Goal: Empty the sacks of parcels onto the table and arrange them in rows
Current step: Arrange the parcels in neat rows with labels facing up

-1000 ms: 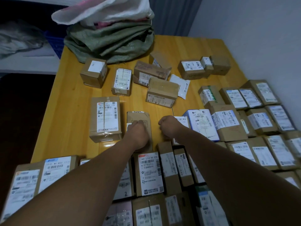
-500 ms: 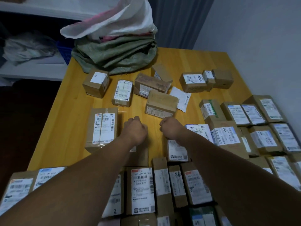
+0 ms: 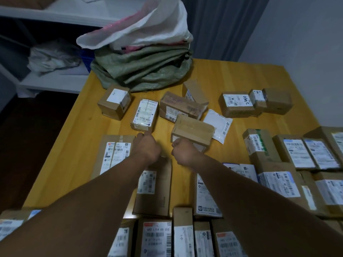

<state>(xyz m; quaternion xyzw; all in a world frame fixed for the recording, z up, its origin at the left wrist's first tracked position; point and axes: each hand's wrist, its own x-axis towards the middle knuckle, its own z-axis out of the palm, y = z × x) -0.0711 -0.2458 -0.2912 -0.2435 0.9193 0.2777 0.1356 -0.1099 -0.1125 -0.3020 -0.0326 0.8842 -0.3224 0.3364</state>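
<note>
My left hand [image 3: 146, 148] reaches out over the yellow wooden table [image 3: 83, 151], its fingertips just short of a small label-covered box [image 3: 144, 115], and it holds nothing. My right hand [image 3: 183, 152] is at the near face of a plain brown box [image 3: 193, 129], with its fingers hidden behind the knuckles. A long brown parcel [image 3: 154, 190] lies flat under my left wrist. Rows of labelled parcels [image 3: 297, 154] fill the right and near sides. Folded green sacks [image 3: 144, 69] lie at the far edge, with a white sack [image 3: 148, 28] on top.
Loose parcels lie at the back: a cube box [image 3: 115, 102], a taped box [image 3: 180, 106], a white mailer [image 3: 218, 125] and a box trio [image 3: 254, 102]. A large labelled box [image 3: 113, 154] sits left. White shelves [image 3: 55, 78] stand beyond; a wall is on the right.
My left hand let go of the long brown parcel, which now lies in the row. Both hands moved forward toward the loose boxes, and my view tilted up.
</note>
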